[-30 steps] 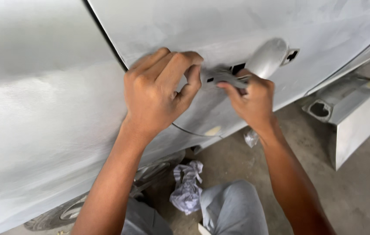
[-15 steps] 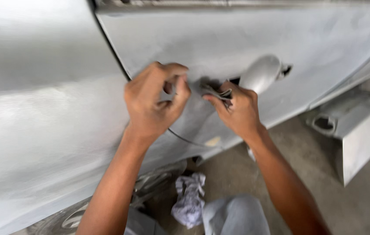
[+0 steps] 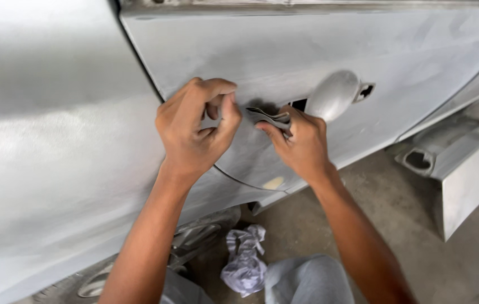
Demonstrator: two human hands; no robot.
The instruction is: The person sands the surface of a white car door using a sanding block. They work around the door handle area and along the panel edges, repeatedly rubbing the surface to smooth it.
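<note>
A folded strip of grey sandpaper [image 3: 269,116] lies pressed against the primed grey car door [image 3: 262,50], in the shallow recess just left of the door handle [image 3: 332,95]. The right hand [image 3: 301,143] pinches the strip's right end between thumb and fingers, with the knuckles touching the lower edge of the handle. The left hand [image 3: 197,126] sits just beside the strip's left end, its fingers curled in and the thumb pressed to the fingertips; whether it grips the paper's tip cannot be told, since the fingers hide that end. The two hands are close together but not touching, with the strip bridging the gap between them.

Left of the left hand runs the dark seam [image 3: 138,53] between this door and the neighbouring body panel [image 3: 42,141], slanting down and to the right. A curved line [image 3: 239,179] passes below both wrists. The door's lower edge slopes up to the right, and beneath it there is bare concrete floor [image 3: 397,225]. A crumpled grey rag [image 3: 244,262] lies on the floor between the forearms, touching the person's grey-clad knee [image 3: 307,278]. A detached grey car part [image 3: 464,169] stands well apart at the right. Above the hands the door surface is flat and unobstructed up to the window sill.
</note>
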